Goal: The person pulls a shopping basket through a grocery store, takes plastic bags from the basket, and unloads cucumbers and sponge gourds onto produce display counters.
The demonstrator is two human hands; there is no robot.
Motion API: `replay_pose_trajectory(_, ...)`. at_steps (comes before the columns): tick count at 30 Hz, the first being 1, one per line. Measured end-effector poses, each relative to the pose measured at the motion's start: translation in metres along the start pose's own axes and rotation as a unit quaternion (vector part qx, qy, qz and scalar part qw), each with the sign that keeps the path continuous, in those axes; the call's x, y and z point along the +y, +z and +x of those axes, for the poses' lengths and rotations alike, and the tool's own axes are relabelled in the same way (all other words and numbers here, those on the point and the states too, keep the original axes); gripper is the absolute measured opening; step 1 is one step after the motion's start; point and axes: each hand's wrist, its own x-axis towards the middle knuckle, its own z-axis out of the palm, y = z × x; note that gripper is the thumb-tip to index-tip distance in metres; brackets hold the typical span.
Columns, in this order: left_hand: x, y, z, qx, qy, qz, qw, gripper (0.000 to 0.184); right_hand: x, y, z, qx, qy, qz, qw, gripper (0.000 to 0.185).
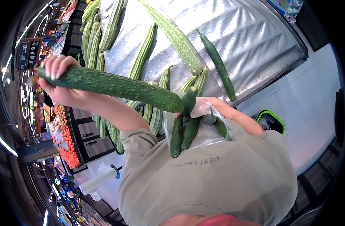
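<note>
Two hands of yours are in view, both occupied with dark green cucumbers. Your left hand (60, 90) is raised, its fingers (56, 68) wrapped around one end of the large cucumber (123, 86). That cucumber slopes down across the worktop (251, 41), over the ridged gourds, and its thick end reaches the mouth of the clear plastic bag (202, 138), near your right hand.

Your right hand (205, 108) is at the bag's upper edge, film lying over part of it. One fingertip shows below the large cucumber's thick end; the other fingers are hidden, so you cannot tell how they are set. A short cucumber (189, 101) stands nearly upright in front of this hand. Further cucumbers (190, 132) hang at the bag, close against your shirt (214, 184).

On the worktop's silver sheet: ridged gourds (142, 52) lie on the left side, one long pale gourd (176, 41) lies near the middle, and a single slender cucumber (218, 64) lies to its right. A green-rimmed basket (271, 119) is beyond your right arm.
</note>
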Motion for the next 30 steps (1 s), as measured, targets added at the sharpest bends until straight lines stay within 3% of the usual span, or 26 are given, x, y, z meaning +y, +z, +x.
replay_pose_trajectory(2,-0.013,0.006,0.020,0.022,-0.021,-0.012,0.999,0.012,0.008,-0.006,0.003,0.000,0.004,-0.021,1.000,0.048)
replay_pose_trajectory(4,-0.048,0.003,0.032,0.016,-0.012,0.005,1.000,0.012,-0.034,0.007,0.004,0.000,0.046,-0.057,0.997,0.044)
replay_pose_trajectory(6,-0.091,-0.002,0.040,0.064,0.019,0.158,0.985,0.019,0.003,0.001,-0.003,0.000,-0.056,0.114,0.992,0.040)
replay_pose_trajectory(8,-0.129,-0.035,0.054,-0.006,-0.094,0.132,0.987,0.026,0.006,-0.007,0.002,-0.036,-0.036,-0.001,0.999,0.041)
replay_pose_trajectory(10,-0.190,-0.052,0.044,0.119,-0.115,0.187,0.968,0.022,0.030,-0.014,0.002,-0.038,-0.039,0.022,0.998,0.043)
replay_pose_trajectory(12,-0.226,-0.073,0.040,0.044,-0.193,0.279,0.940,0.028,0.029,-0.016,0.001,-0.043,-0.046,0.042,0.997,0.044)
replay_pose_trajectory(14,-0.253,-0.109,0.033,0.077,-0.259,0.320,0.908,0.028,0.011,-0.009,0.000,-0.047,-0.023,0.003,0.999,0.049)
replay_pose_trajectory(18,-0.279,-0.172,0.018,0.145,-0.333,0.398,0.842,0.024,0.010,-0.006,-0.006,-0.062,-0.110,0.100,0.987,0.051)
replay_pose_trajectory(19,-0.281,-0.175,0.012,0.140,-0.351,0.402,0.834,0.025,0.011,-0.007,-0.005,-0.045,-0.068,0.040,0.996,0.048)
replay_pose_trajectory(22,-0.283,-0.185,0.008,0.090,-0.369,0.468,0.798,0.027,0.015,-0.010,-0.007,-0.034,-0.079,0.060,0.995,0.048)
replay_pose_trajectory(23,-0.283,-0.189,0.007,0.048,-0.364,0.526,0.767,0.029,0.021,-0.017,-0.007,-0.053,-0.043,0.040,0.997,0.080)
replay_pose_trajectory(27,-0.289,-0.201,0.009,0.066,-0.308,0.579,0.752,0.031,0.025,-0.018,0.000,-0.066,-0.017,-0.036,0.997,0.063)
replay_pose_trajectory(30,-0.293,-0.201,0.012,0.104,-0.391,0.512,0.758,0.029,0.033,-0.020,0.001,-0.064,-0.048,-0.024,0.997,0.052)
